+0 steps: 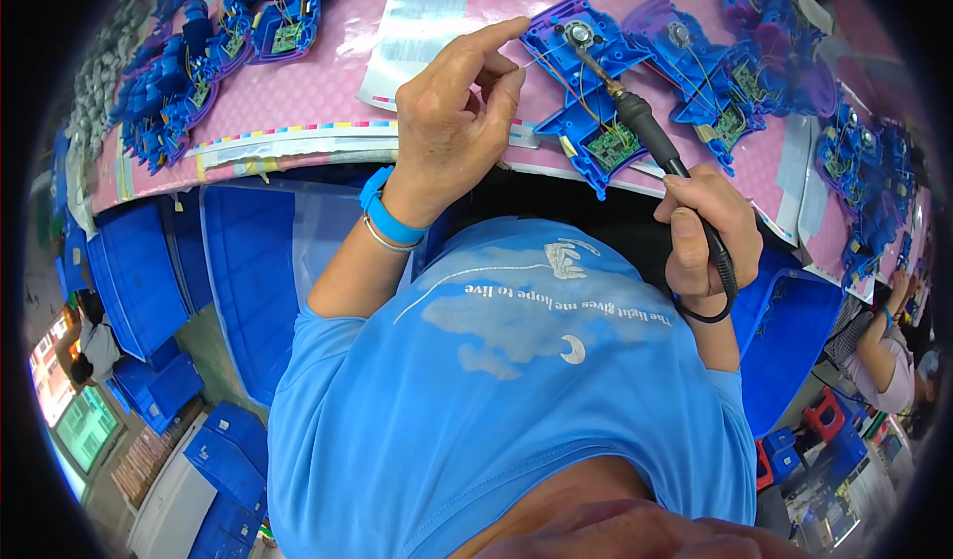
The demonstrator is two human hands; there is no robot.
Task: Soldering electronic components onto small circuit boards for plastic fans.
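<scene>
My right hand (710, 231) is wrapped round a soldering iron (647, 127) with a black handle and a cable looping below. The iron's tip touches or nearly touches a small round speaker (580, 35) in an open blue plastic housing (568, 117). Thin wires run from there to a green circuit board (613, 148) at the near end of that housing. At the housing's left edge my left hand (462, 107) is partly curled, index finger reaching to the rim. A thin strand (541, 58), seemingly solder wire, runs from its fingers toward the speaker.
A similar wired housing (685, 58) lies just right, and more blue housings crowd the far left (288, 13) and right (864, 172). Pink dotted paper (298, 92) covers the table. Blue bins (248, 281) stand below its edge. A co-worker (884, 350) sits at far right.
</scene>
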